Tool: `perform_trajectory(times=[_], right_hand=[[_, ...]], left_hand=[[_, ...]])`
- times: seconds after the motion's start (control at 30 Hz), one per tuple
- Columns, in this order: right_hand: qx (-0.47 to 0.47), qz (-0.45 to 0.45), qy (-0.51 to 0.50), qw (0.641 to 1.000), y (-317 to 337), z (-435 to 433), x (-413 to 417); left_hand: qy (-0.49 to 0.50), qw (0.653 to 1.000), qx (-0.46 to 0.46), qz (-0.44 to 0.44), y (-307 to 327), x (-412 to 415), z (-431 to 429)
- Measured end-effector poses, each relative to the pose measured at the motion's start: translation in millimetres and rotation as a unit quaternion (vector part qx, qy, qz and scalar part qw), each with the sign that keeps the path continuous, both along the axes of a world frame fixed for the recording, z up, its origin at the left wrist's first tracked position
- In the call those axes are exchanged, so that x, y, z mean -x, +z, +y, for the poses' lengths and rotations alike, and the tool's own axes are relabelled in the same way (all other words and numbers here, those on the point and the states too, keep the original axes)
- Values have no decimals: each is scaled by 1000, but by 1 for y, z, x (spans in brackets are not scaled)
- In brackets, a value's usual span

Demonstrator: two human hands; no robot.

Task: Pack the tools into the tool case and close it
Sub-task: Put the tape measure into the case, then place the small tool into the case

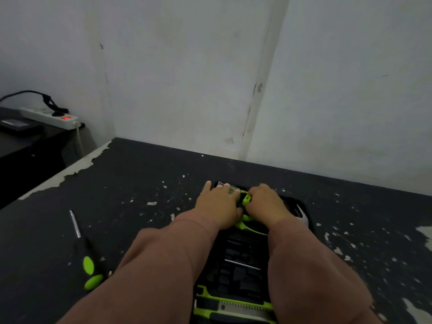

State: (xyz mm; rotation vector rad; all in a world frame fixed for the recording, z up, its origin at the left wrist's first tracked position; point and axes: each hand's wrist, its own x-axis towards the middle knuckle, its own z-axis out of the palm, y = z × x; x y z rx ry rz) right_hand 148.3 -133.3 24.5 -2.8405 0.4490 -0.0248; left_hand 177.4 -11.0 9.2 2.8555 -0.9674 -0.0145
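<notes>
An open black tool case (pixel 243 251) lies in front of me on the dark table, largely hidden by my arms. My left hand (pixel 219 202) presses flat on its far end, over a small clear packet (pixel 230 187). My right hand (pixel 266 202) is closed on a green-handled tool (pixel 246 199) at the same end; the tool's green handles run back toward me between my wrists. A green and black utility knife (pixel 236 305) sits in the near end of the case. A screwdriver (pixel 85 253) with a green and black handle lies on the table left of the case.
The table (pixel 152 183) is black with chipped paint and meets a white wall at the back. At far left a lower dark surface holds a white power strip (pixel 50 118) with a red light and a black cable.
</notes>
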Motion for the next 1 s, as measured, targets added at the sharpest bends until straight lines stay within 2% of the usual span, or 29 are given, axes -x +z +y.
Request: perform_trajectory(times=[0.13, 0.3, 0.47, 0.67, 0.8, 0.9, 1.0], right_hand=[[-6, 37, 16, 999, -1, 14, 15], [-2, 63, 58, 996, -4, 32, 40], [-30, 24, 129, 991, -3, 64, 67], [6, -15, 202, 979, -6, 117, 96], [47, -6, 234, 971, -13, 146, 107], [49, 5, 234, 971, -19, 160, 108], [34, 3, 217, 976, -25, 165, 105]], left_hand=[[-6, 991, 62, 117, 3, 4, 16], [33, 980, 153, 124, 2, 33, 39], [16, 971, 184, 151, -3, 80, 75], [50, 973, 216, 66, -13, 118, 130], [129, 963, 238, -20, -20, 132, 163], [209, 962, 166, -53, -24, 133, 179], [235, 967, 92, -39, -27, 132, 179]])
